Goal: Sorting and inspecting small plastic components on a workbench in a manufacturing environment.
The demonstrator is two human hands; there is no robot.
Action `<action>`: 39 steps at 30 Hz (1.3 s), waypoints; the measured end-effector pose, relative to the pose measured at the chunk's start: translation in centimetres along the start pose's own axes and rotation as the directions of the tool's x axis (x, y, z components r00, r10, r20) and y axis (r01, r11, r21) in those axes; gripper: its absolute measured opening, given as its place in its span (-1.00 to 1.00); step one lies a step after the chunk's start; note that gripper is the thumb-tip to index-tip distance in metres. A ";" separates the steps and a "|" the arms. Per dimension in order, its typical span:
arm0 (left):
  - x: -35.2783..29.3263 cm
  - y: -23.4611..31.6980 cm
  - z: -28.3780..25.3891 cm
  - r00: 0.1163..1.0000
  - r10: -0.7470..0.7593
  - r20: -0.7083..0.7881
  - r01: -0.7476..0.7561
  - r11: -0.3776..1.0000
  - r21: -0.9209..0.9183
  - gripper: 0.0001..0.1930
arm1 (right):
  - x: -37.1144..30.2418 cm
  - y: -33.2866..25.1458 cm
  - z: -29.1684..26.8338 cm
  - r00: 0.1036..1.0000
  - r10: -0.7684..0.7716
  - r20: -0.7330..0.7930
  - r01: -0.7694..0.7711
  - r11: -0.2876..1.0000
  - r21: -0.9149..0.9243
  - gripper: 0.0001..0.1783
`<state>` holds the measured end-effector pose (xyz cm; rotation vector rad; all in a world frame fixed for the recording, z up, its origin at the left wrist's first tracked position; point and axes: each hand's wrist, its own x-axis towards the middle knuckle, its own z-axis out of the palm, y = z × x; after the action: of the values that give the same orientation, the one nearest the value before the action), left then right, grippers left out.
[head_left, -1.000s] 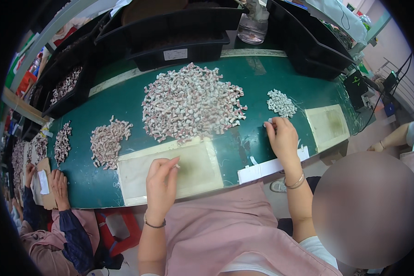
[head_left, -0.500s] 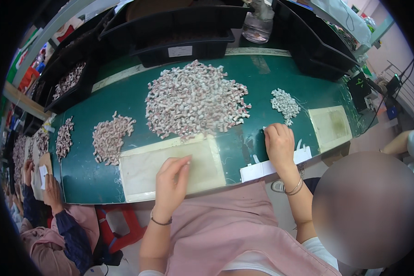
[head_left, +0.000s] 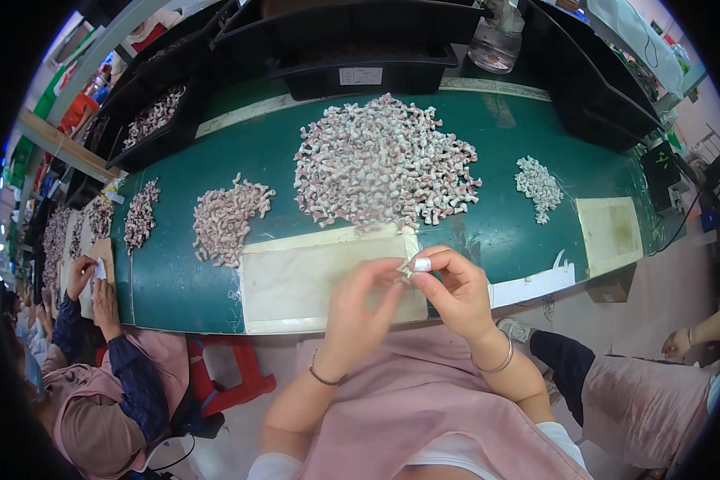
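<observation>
My hands meet over the pale rectangular mat (head_left: 328,280) at the table's front edge. Thumb and forefinger of my right hand (head_left: 460,298) are closed in a pinch on a small whitish piece (head_left: 406,274). My left hand (head_left: 362,302), a little blurred, has its fingertips pinched on the same piece from the other side. Something white, perhaps tape or a wrap, covers the tip of a right finger. Just behind the mat lies a large heap of small pinkish-white knobbed pieces (head_left: 384,160). The held piece's exact shape is mostly hidden by fingers.
Smaller heaps flank the big one: a pinkish heap (head_left: 230,220), a darker heap (head_left: 142,214) and a whiter heap (head_left: 538,190). A white strip (head_left: 534,286) and a second mat (head_left: 610,236) lie right. Black bins (head_left: 360,76) line the back. A co-worker's hands (head_left: 104,300) work at left.
My right hand has come from near the whiter heap toward the middle, and both hands are now together at the small piece. The whole view has shifted, moving the table contents rightward in the picture.
</observation>
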<state>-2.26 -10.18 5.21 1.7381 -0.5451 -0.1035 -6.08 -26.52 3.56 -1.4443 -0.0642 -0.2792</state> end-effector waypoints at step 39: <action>-1.0 -1.0 0.6 0.986 0.165 0.010 -0.158 0.925 0.345 -0.71 | -0.4 -0.2 -0.6 0.944 -0.255 0.209 0.329 0.684 -0.651 -0.72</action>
<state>-3.04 -10.15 3.91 2.0231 -0.7236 0.1341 -6.57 -27.06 3.62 -2.1961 -0.3090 -0.5319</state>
